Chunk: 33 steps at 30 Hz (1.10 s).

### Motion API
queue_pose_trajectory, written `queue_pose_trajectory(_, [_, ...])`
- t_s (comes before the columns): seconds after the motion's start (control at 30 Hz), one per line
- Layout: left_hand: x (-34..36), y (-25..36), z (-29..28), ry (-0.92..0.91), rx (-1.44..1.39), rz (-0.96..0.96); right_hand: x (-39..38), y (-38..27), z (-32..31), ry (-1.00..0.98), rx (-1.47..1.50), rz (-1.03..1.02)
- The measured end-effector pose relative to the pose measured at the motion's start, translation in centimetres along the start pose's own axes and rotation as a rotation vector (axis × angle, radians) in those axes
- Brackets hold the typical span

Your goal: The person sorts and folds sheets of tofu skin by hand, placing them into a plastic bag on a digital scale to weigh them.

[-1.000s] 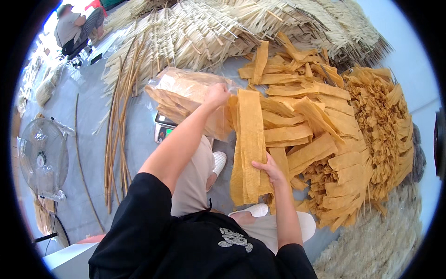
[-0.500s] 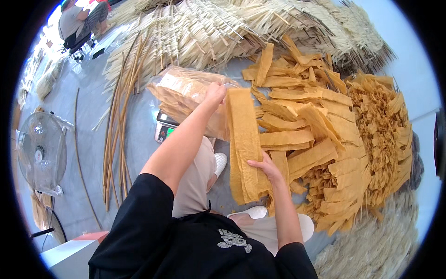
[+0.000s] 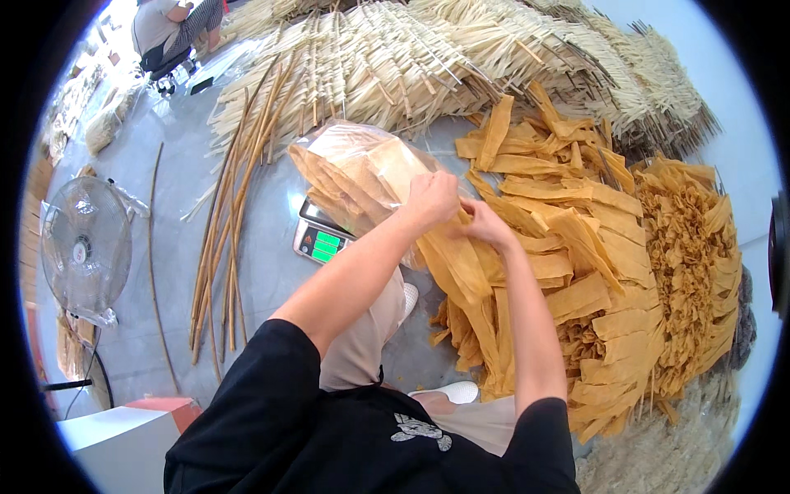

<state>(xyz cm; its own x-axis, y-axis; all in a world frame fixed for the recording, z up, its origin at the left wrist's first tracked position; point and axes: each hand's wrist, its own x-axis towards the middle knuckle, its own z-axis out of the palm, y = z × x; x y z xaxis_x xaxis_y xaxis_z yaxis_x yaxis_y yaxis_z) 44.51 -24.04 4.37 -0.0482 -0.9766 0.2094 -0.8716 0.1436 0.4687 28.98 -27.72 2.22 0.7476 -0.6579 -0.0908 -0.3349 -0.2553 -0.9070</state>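
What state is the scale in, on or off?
On: the scale has a display glowing bright green.

One held bag [image 3: 350, 169], one scale [image 3: 306, 241], one fan [image 3: 86, 247]

No wording or digits legible anywhere in frame. Marks I can locate:

- Scale [image 3: 306, 251], left of centre: display [image 3: 327, 244] lit green, stacked in rows; figures too small to read. Small reddish emblem on the dark panel beside it, detail not resolvable.
- Fan [image 3: 85, 222], far left: round badge [image 3: 81, 249] at the hub; markings on it too small to make out.
- Black shirt [image 3: 346, 449], bottom centre: pale printed graphic [image 3: 421, 431] on the chest, figure-like, partly folded; can't get lettering from it.
- Clear plastic bag [image 3: 354, 136], centre: glare on the film, print unreadable if any.
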Motion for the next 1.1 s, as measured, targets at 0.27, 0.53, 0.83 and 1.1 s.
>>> queue_pose_trajectory(0.27, [0.2,-1.0,0.3,0.167,-0.010,0.040,5.3,3.4,1.6,0.027,-0.024,-0.106])
queue_pose_trajectory(0.53, [0.6,-1.5,1.1,0.348,0.043,0.088,-7.4,10.4,0.8,0.400,0.485,0.428])
queue_pose_trajectory(0.83, [1.5,1.7,-0.8,-0.063,0.006,-0.036,8.5,8.4,6.5,0.596,1.087,0.061])
queue_pose_trajectory(1.1, [0.9,-1.2,-0.7,0.064,0.050,-0.122,3.0,9.4,7.6,1.099,0.604,0.283])
